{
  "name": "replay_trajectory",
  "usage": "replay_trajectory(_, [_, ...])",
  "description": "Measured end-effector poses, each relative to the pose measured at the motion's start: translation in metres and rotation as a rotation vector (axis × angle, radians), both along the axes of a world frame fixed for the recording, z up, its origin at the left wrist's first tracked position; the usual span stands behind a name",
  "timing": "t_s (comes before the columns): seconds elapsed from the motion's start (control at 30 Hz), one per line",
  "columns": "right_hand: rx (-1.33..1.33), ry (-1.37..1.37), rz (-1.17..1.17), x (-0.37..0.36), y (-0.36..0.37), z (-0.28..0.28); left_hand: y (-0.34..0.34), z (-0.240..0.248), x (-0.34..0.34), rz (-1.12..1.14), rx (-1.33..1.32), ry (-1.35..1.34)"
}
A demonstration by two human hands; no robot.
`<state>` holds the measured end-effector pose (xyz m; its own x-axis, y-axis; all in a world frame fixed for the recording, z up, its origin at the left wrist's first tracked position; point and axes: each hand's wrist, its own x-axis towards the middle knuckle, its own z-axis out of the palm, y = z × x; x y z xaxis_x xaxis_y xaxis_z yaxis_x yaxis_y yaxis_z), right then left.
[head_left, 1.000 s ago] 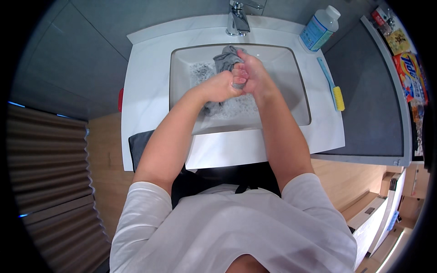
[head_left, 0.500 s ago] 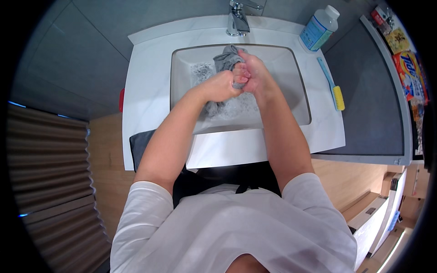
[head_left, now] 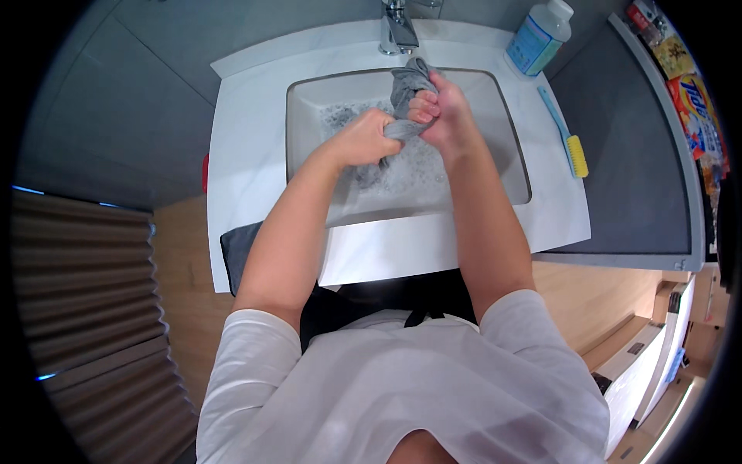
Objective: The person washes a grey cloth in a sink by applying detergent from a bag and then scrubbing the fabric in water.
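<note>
A grey wet cloth, twisted into a rope between my fists, hangs over the white sink. My left hand is closed round its lower left end. Higher up and to the right, my right hand grips the other part, and a bunched end sticks up past the fingers toward the faucet. Sudsy water with foam covers the sink's bottom. Whether more cloth lies under the suds at the left, I cannot tell.
On the counter's right stand a white bottle with a blue label and a blue-handled brush with yellow bristles. A dark grey cloth drapes over the front left edge. Packages line a shelf at far right.
My hands have drawn apart, so a twisted stretch of the cloth now shows between them. The right hand has shifted slightly right, and the cloth's bunched end sits nearer the faucet.
</note>
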<state>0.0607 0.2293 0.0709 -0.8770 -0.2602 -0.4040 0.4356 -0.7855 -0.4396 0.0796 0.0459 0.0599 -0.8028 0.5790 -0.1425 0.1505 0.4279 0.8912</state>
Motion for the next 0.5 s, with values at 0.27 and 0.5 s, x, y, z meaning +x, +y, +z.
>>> replay_trajectory(0.27, [-0.023,0.002,0.008,0.011,-0.018,0.002,-0.002,-0.016,-0.009,0.106,-0.143,0.410])
replay_trajectory(0.5, [-0.125,-0.032,-0.068,0.011,-0.019,0.005,0.002,-0.020,-0.011,0.175,-0.161,0.444])
